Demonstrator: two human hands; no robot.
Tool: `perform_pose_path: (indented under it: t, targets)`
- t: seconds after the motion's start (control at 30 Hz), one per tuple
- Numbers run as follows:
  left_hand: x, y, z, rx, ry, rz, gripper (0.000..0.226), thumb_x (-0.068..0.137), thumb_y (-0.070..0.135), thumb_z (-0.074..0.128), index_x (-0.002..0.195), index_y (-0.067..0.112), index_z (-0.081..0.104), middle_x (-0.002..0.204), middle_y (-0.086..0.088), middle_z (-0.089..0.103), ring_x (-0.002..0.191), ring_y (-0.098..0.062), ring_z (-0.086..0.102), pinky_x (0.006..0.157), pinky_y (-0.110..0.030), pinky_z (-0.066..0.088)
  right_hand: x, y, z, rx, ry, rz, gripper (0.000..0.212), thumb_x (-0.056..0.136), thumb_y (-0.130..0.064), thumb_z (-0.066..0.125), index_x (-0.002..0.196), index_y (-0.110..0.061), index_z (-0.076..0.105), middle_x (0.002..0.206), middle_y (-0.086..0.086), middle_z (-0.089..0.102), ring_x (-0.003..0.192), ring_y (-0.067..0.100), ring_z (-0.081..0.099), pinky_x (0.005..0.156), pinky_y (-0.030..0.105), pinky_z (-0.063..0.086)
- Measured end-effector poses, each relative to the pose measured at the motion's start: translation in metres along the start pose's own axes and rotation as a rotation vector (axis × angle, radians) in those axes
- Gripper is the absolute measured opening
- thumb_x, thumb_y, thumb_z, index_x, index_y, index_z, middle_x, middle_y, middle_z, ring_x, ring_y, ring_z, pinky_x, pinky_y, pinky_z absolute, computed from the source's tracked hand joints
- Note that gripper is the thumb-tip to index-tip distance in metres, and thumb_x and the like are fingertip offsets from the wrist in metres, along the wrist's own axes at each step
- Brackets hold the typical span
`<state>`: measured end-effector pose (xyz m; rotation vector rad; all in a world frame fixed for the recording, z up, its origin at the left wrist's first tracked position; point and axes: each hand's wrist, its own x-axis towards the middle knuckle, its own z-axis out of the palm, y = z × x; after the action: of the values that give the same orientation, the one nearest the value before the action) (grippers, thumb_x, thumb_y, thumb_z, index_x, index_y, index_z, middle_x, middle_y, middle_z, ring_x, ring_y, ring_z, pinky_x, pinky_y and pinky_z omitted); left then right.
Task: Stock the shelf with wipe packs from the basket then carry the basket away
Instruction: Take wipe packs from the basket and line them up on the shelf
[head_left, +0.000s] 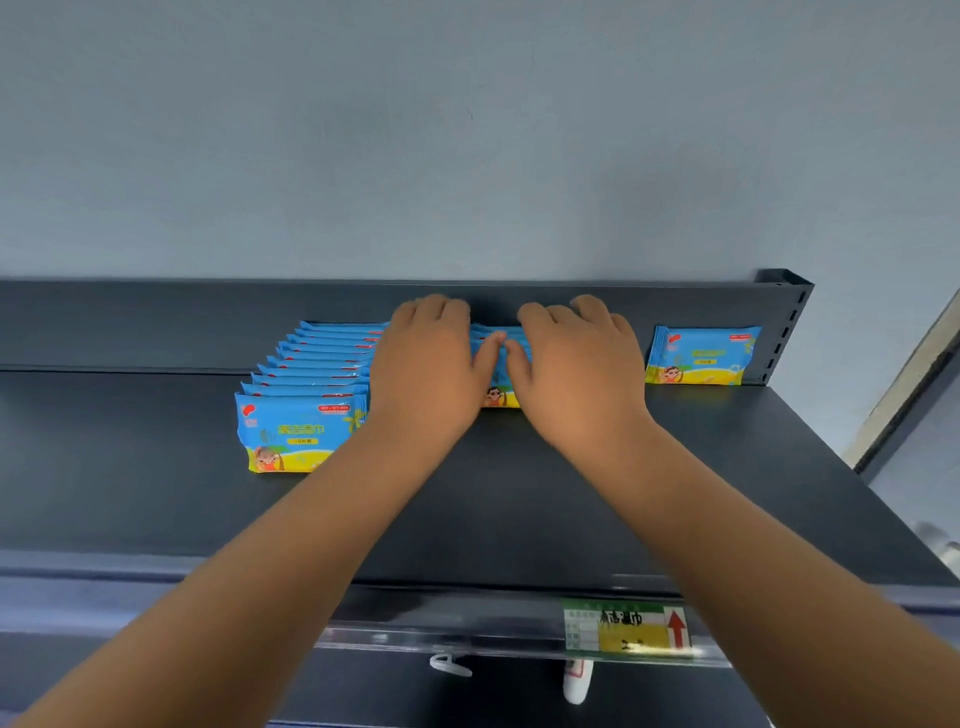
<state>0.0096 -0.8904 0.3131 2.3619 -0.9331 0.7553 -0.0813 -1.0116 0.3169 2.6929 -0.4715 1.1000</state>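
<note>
- At nine o'clock, on the front wipe pack (298, 434), we read large characters, seemingly 清洁湿巾. The small print below is illegible.
- At five o'clock, the shelf-edge label (626, 626) carries blurred dark characters and a red arrow pointing up.
- At three o'clock, on the lone wipe pack (701, 356), the print is too small to read.

On the shelf (571, 493): long pack row (306, 395) left, middle row (500, 382) beneath left hand (431, 364) and right hand (576, 369), short row (701, 356) right.
</note>
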Motion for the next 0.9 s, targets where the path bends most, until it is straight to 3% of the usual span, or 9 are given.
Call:
perform_pose_path:
  t: [0.1, 0.17, 0.27, 0.43, 0.57, 0.7, 0.9]
  targets:
    - [-0.005, -0.011, -0.016, 0.098, 0.086, 0.051, 0.049, 0.102, 0.045, 0.039, 0.104, 0.006, 0.070, 0.108, -0.015, 0.070, 0.112, -0.039, 0.061, 0.102, -0.050, 0.046, 0.000, -0.019, -0.015, 0.075, 0.015, 0.020, 0.035, 0.099, -0.040, 0.045, 0.096, -0.014, 0.068, 0.084, 0.005, 0.071, 0.102, 0.035, 0.063, 0.104, 0.054, 0.040]
    - [-0.012, -0.021, -0.030, 0.146, 0.108, 0.022, 0.052, 0.105, 0.044, 0.031, 0.104, 0.008, 0.069, 0.108, -0.013, 0.071, 0.117, -0.039, 0.059, 0.109, -0.053, 0.041, 0.002, -0.037, -0.021, 0.106, -0.009, 0.015, 0.039, 0.100, -0.042, 0.039, 0.094, -0.015, 0.067, 0.086, 0.004, 0.071, 0.105, 0.034, 0.062, 0.114, 0.056, 0.034]
    - [-0.034, -0.043, -0.059, 0.234, 0.172, -0.066, 0.052, 0.106, 0.043, 0.032, 0.109, 0.008, 0.071, 0.117, -0.014, 0.071, 0.127, -0.042, 0.055, 0.112, -0.056, 0.037, 0.003, -0.070, -0.027, 0.216, 0.023, -0.050, 0.038, 0.100, -0.041, 0.042, 0.094, -0.014, 0.067, 0.089, 0.006, 0.071, 0.105, 0.036, 0.062, 0.110, 0.055, 0.039]
    - [-0.093, -0.099, -0.117, 0.363, 0.247, -0.290, 0.057, 0.106, 0.048, 0.031, 0.114, 0.008, 0.071, 0.125, -0.016, 0.071, 0.130, -0.043, 0.054, 0.111, -0.058, 0.037, -0.004, -0.157, -0.033, 0.420, -0.071, -0.206, 0.054, 0.100, -0.048, 0.029, 0.122, -0.015, 0.065, 0.121, 0.007, 0.070, 0.142, 0.032, 0.045, 0.119, 0.052, 0.029]
    - [-0.163, -0.144, -0.163, 0.533, 0.216, -0.536, 0.058, 0.106, 0.049, 0.028, 0.116, 0.009, 0.069, 0.123, -0.016, 0.071, 0.127, -0.044, 0.054, 0.109, -0.057, 0.039, -0.029, -0.246, -0.037, 0.585, -0.149, -0.365, 0.060, 0.097, -0.051, 0.022, 0.116, -0.015, 0.066, 0.120, 0.009, 0.070, 0.144, 0.031, 0.043, 0.120, 0.050, 0.027]
    - [-0.252, -0.181, -0.208, 0.680, 0.167, -0.800, 0.055, 0.105, 0.048, 0.028, 0.103, 0.011, 0.068, 0.111, -0.013, 0.073, 0.118, -0.042, 0.057, 0.104, -0.054, 0.041, -0.078, -0.335, -0.043, 0.722, -0.253, -0.572, 0.063, 0.096, -0.053, 0.019, 0.119, -0.015, 0.064, 0.124, 0.010, 0.069, 0.147, 0.031, 0.040, 0.121, 0.050, 0.028]
    - [-0.382, -0.228, -0.254, 0.707, -0.015, -1.236, 0.069, 0.101, 0.064, 0.018, 0.117, 0.015, 0.065, 0.127, -0.009, 0.068, 0.133, -0.036, 0.049, 0.113, -0.050, 0.036, -0.162, -0.453, -0.045, 0.814, -0.467, -0.827, 0.058, 0.102, -0.056, 0.032, 0.139, -0.015, 0.052, 0.139, 0.014, 0.062, 0.150, 0.032, 0.035, 0.124, 0.049, 0.023]
